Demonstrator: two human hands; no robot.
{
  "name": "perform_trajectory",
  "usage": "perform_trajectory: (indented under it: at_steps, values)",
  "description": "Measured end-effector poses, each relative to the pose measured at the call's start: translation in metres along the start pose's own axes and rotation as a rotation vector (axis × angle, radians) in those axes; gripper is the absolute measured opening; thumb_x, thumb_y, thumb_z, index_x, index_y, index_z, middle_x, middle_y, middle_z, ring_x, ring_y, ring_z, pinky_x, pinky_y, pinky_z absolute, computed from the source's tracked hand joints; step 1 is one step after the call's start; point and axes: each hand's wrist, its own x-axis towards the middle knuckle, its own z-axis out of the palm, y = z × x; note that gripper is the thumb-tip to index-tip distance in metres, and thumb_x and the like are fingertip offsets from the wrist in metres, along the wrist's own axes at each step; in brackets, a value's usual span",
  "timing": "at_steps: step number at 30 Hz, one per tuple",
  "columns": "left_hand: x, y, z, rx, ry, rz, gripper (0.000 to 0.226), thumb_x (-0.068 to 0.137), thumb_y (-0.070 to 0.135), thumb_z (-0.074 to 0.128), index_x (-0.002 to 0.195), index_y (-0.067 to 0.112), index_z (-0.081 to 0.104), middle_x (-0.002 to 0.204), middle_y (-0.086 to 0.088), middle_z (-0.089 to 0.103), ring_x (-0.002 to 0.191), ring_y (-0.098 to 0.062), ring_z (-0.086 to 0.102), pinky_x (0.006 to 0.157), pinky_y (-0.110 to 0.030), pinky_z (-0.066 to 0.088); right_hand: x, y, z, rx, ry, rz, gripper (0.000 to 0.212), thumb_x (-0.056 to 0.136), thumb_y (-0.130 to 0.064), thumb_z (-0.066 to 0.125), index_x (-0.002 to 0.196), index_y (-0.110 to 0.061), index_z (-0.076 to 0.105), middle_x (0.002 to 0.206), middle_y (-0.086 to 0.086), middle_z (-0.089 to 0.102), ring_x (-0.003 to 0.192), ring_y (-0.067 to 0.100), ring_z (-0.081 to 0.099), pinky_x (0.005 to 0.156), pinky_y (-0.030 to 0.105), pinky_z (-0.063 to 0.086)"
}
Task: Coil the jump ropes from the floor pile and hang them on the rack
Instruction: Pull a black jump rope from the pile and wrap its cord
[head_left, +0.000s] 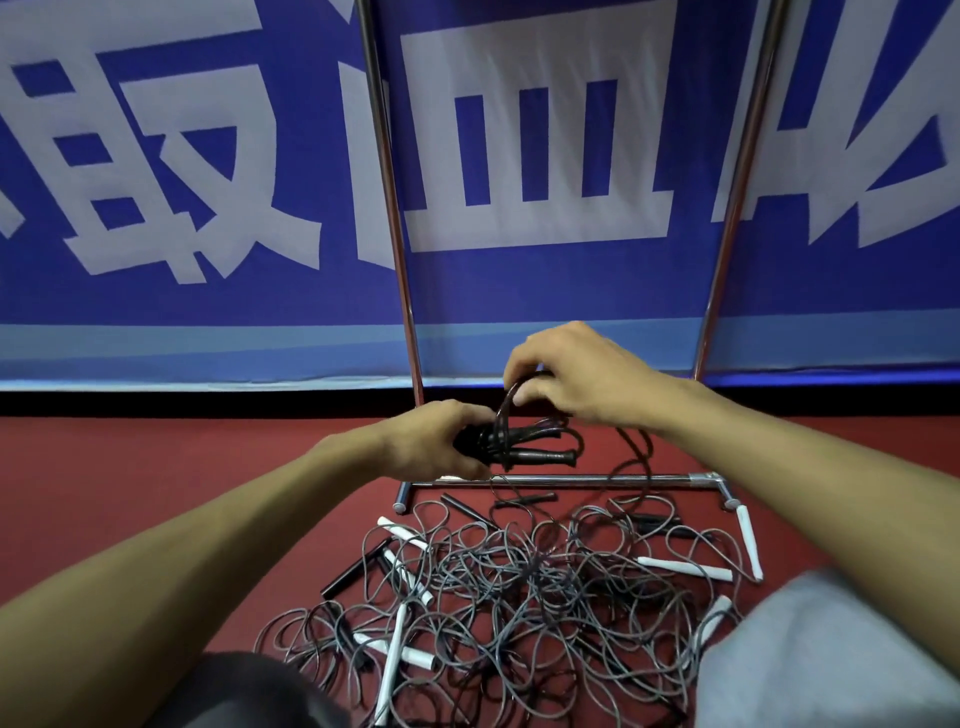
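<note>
The left hand (436, 441) is holding its grip clenched round the gathered loops and dark handles of a black thin-corded jump rope (540, 457), just above the near base bar of the rack. The right hand (576, 379), just beside it and a little farther, is pinching a fresh loop of that cord in its grip. The coiling step seems to be under way: a free length is trailing down on the right to the red floor (156, 467). The next move is probably calling for drawing in that slack, then lifting the bundle onto the chrome tubular metal rack (402, 291). The tangled pile of grey-corded jump ropes (519, 587) is lying near, not yet sorted.
</note>
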Motion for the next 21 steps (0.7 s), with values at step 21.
perform_trajectory:
  at_steps: [21]
  values:
    - [0.005, 0.023, -0.009, -0.773, 0.381, -0.184, 0.042, 0.095, 0.027, 0.059, 0.131, 0.040, 0.041, 0.081, -0.007, 0.060, 0.060, -0.020, 0.059, 0.055, -0.029, 0.050, -0.005, 0.008, -0.002, 0.807, -0.109, 0.304, 0.018, 0.094, -0.022, 0.061, 0.099, -0.005, 0.063, 0.077, 0.011, 0.068, 0.045, 0.008, 0.055, 0.045, 0.018, 0.043]
